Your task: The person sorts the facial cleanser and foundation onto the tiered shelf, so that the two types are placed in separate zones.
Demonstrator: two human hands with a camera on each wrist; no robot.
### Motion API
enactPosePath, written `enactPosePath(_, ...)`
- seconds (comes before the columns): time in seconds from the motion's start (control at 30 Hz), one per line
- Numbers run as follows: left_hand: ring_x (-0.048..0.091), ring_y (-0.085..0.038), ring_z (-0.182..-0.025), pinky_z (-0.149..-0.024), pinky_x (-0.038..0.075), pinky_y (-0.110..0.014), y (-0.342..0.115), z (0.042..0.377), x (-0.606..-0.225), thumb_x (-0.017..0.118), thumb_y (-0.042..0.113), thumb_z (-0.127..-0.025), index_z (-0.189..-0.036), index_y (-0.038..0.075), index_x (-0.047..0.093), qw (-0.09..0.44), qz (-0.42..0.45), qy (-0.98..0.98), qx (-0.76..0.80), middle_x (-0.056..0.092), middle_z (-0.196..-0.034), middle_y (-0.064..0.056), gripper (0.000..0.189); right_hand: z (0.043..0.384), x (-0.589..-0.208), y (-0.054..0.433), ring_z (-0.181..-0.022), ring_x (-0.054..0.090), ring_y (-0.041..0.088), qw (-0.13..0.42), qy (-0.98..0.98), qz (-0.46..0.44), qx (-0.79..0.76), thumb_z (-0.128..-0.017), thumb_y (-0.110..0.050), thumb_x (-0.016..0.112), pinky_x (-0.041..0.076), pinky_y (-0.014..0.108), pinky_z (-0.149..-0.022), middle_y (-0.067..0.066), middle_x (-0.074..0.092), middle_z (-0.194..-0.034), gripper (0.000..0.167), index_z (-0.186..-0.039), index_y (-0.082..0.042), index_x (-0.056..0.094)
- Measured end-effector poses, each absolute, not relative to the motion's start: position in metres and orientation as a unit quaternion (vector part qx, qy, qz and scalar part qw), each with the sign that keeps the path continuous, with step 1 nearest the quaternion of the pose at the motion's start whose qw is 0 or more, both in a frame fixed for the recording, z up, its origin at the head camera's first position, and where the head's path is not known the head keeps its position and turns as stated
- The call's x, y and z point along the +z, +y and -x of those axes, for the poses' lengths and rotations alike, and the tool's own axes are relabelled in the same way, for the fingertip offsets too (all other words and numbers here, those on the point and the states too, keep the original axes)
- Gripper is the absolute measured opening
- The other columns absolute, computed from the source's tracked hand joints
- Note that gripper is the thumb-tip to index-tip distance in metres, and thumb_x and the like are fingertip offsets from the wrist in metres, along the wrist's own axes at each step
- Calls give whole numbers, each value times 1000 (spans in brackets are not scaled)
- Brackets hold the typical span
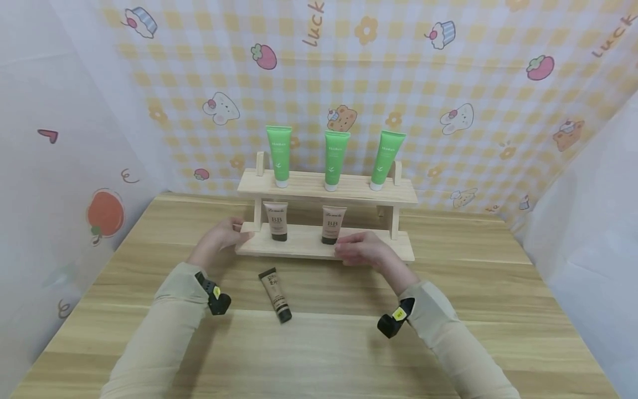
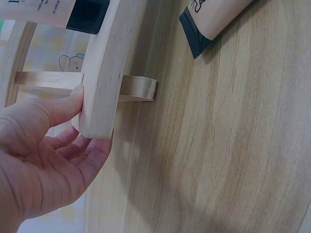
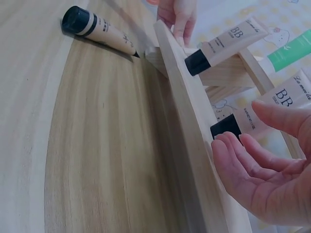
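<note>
A two-tier wooden rack (image 1: 303,244) stands against the back of the table. My left hand (image 1: 219,239) grips the left end of its lower shelf, thumb on top and fingers beneath in the left wrist view. Two pale pink BB cream tubes with black caps stand on that shelf, one at the left (image 1: 277,220) and one near the middle (image 1: 332,221). At the middle tube is my right hand (image 1: 366,249), fingers loosely bent and thumb apart. In the right wrist view its fingertips (image 3: 226,138) overlap the black cap (image 3: 225,128).
Three green tubes stand cap-down along the upper shelf: left (image 1: 279,155), middle (image 1: 336,159) and right (image 1: 386,159), the last leaning right. A tan tube (image 1: 274,291) with black ends lies on the wooden table (image 1: 478,310) before the rack. Behind hangs a checked curtain (image 1: 309,83).
</note>
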State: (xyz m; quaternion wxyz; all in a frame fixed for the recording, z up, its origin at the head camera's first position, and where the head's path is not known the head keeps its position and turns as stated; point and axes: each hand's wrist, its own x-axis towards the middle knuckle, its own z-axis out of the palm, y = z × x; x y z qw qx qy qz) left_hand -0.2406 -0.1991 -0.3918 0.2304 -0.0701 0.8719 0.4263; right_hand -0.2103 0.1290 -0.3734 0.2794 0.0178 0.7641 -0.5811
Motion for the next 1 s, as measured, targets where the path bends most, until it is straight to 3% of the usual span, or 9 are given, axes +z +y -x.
enactPosePath(0.3, 39, -42, -124, -105, 36, -46, -201, 240, -391, 51, 23, -92, -139, -10, 17, 239, 65, 875, 416, 32, -136, -33, 66, 208, -377, 116, -88, 66, 17, 308, 767, 9, -563, -86, -14, 62, 56, 32, -79, 18, 64, -111, 39, -120, 4, 55)
enactPosePath(0.53, 40, -42, -123, -105, 36, -47, -202, 240, -392, 51, 22, -92, -139, -11, 17, 236, 63, 875, 417, 33, -136, -33, 67, 205, -377, 106, -102, 63, 31, 326, 767, 24, -552, -87, -15, 61, 55, 35, -82, 19, 63, -116, 41, -122, 4, 53)
enactPosePath(0.8, 41, -43, -122, -104, 38, -46, -201, 240, -392, 52, 21, -91, -138, -12, 18, 231, 59, 876, 419, 34, -135, -34, 67, 203, -379, 97, -106, 60, 35, 342, 766, 41, -543, -87, -16, 61, 54, 37, -83, 18, 64, -114, 39, -121, 3, 55)
enactPosePath(1.0, 42, -42, -121, -103, 38, -45, -201, 240, -392, 52, 21, -92, -139, -10, 19, 230, 67, 875, 422, 35, -134, -33, 65, 200, -382, 89, -101, 63, 30, 344, 765, 42, -543, -86, -15, 61, 55, 36, -81, 17, 65, -110, 38, -119, 3, 56)
